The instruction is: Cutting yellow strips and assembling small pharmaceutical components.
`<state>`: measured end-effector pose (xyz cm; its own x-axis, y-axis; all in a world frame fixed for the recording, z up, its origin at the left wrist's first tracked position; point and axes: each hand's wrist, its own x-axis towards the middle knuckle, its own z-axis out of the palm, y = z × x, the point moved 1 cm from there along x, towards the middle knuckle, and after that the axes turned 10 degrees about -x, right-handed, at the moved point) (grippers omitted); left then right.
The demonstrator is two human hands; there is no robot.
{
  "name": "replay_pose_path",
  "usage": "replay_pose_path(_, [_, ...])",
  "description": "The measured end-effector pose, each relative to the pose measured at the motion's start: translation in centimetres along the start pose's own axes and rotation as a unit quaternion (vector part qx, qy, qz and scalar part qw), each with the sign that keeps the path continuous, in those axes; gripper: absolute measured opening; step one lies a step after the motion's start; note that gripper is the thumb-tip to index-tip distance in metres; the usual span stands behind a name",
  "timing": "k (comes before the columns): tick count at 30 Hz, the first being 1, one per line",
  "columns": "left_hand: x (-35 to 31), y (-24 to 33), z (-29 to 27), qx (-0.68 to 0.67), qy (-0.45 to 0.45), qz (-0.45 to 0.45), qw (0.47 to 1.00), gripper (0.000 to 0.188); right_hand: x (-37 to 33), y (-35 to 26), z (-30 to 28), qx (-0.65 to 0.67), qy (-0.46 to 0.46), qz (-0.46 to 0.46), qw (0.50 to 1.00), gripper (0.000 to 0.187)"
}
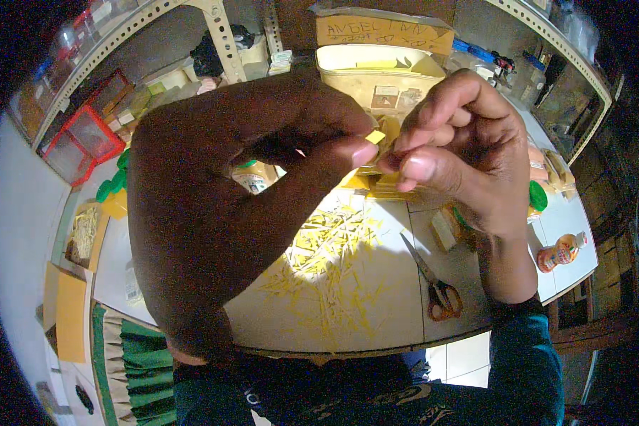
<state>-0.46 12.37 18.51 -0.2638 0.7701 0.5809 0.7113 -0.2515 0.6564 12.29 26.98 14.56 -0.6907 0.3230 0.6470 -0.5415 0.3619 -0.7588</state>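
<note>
Both hands are raised above the white table (397, 298), close together at fingertip level. Between thumb and forefinger, my left hand (206, 177) pinches a small yellow paper strip (375, 136), whose end pokes out past the fingertips. My right hand (479, 153) is closed just beside it, thumb against the fingers; whether anything sits in that pinch is hidden. Below them lies a loose pile of thin yellow paper strips (334, 238), scattering toward the near edge. Scissors (441, 295) with orange-brown handles rest to the right of the pile.
Behind the hands stand a cream tub (344, 84) and a cardboard box (376, 32). A small orange bottle (562, 253) and a green-lidded jar (537, 197) are at the right. Metal shelving (224, 42) and a red-framed container (85, 145) line the back left.
</note>
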Motion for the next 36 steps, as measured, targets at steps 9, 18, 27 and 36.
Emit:
replay_pose_path(9, [0.2, -0.1, 0.3, 0.026, -0.009, 0.008, 1.000, 0.022, -0.5, -0.9, 0.8, 0.006, 0.082, 0.003, 0.997, 0.034])
replay_pose_path(18, [0.0, -0.6, 0.9, 0.016, -0.014, 0.010, 1.000, 0.022, -0.6, -0.9, 1.1, 0.004, 0.094, 0.003, 0.996, 0.036])
replay_pose_path(27, [-0.5, -0.7, 1.2, 0.023, -0.016, 0.018, 0.999, 0.022, -0.7, -0.9, 1.2, -0.020, 0.099, -0.010, 0.995, 0.035])
replay_pose_path(36, [-0.4, -0.7, 1.4, 0.032, -0.013, 0.019, 0.999, 0.023, -0.7, -0.9, 0.9, -0.037, 0.089, -0.011, 0.995, 0.033])
